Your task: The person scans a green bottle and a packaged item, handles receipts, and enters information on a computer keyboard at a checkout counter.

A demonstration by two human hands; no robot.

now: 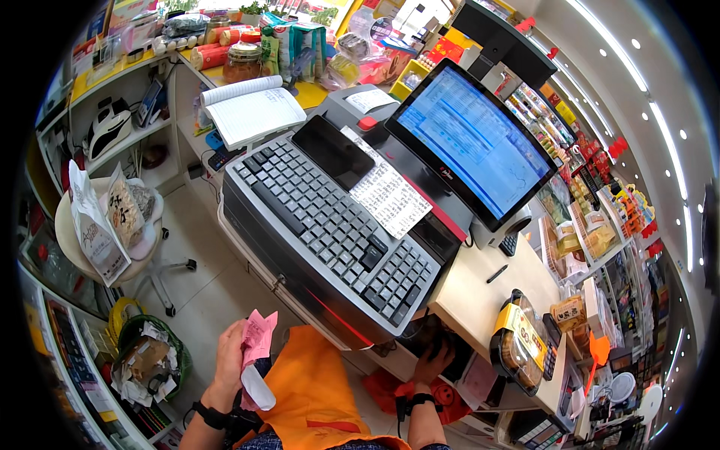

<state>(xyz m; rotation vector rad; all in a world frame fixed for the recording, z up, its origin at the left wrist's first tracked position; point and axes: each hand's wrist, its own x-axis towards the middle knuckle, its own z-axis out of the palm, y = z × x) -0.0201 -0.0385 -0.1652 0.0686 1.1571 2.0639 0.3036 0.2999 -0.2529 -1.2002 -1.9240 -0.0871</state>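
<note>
My left hand (pixel 227 355) grips crumpled pink paper slips (pixel 259 336), with a curled white slip (pixel 259 388) hanging below them. My right hand (pixel 434 363) reaches into the dark shelf space under the counter, at a black object (pixel 432 343) too shadowed to name; whether it grips it cannot be told. Between and beyond my hands stands a checkout machine with a grey keyboard (pixel 326 225), a handwritten sheet (pixel 394 197) lying over its upper part. A lit monitor (pixel 472 140) rises behind. Below me hangs my orange apron (pixel 315 382).
A waste bin (pixel 183 360) full of paper stands at lower left, near a stool (pixel 67 219) bearing food bags. On the right counter (pixel 467 281) lie a pen (pixel 497 274) and a packaged food tray (pixel 520 343). An open notebook (pixel 256 115) rests at the back. A red bag (pixel 388 388) is below my right hand.
</note>
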